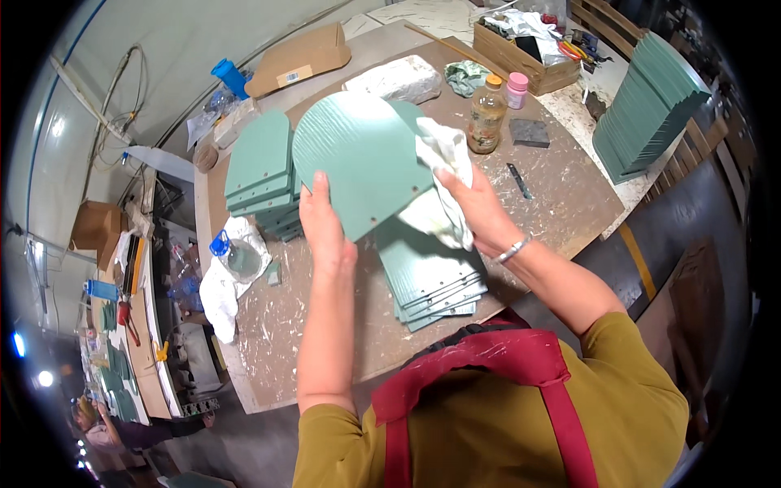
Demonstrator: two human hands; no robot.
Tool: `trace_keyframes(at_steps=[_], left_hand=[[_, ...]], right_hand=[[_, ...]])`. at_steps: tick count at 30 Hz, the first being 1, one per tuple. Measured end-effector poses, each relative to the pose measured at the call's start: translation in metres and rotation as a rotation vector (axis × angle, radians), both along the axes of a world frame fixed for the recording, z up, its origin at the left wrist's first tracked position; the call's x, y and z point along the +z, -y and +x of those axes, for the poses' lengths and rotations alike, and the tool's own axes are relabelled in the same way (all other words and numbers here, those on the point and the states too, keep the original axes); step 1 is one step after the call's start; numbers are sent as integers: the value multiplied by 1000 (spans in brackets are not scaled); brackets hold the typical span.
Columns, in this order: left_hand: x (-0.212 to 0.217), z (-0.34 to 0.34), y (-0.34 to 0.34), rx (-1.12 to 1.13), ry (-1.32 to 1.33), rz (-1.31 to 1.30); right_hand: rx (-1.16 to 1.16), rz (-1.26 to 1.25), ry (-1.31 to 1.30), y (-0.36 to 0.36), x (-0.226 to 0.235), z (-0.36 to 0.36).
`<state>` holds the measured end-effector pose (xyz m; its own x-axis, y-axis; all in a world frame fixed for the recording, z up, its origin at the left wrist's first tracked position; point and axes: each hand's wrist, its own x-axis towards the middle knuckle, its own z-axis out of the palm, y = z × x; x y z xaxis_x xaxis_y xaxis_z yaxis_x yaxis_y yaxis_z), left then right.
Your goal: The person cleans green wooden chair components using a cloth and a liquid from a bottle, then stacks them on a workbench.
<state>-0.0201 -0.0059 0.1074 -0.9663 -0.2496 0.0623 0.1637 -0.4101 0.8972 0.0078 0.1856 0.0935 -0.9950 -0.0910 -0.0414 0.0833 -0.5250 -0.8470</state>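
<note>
A pale green panel (354,154) with a rounded far end and small holes along its straight near edge is raised and tilted above the table. My left hand (325,224) grips its left edge, thumb on the upper face. In my right hand (482,213) is a white cloth (443,218), bunched against the panel's right edge; part of it hangs below. Beneath the panel, nearer me, lies a stack of similar panels (431,272), partly hidden. Another green stack (259,163) stands to the left.
On the brown table (561,211) are a bottle of brownish liquid (486,118), a pink bottle (517,89), a dark square block (530,132) and a utility knife (518,180). A clear bottle (240,259) sits on a rag at left. Tall panels (651,106) stand far right.
</note>
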Motion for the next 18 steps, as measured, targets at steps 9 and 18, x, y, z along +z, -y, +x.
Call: trace_keyframes(at_steps=[9, 18], left_hand=[[-51, -157, -5, -13, 143, -399], [-86, -156, 2, 286, -192, -1390]], right_hand=[[-237, -33, 211, -109, -43, 34], [-232, -155, 277, -133, -71, 35]])
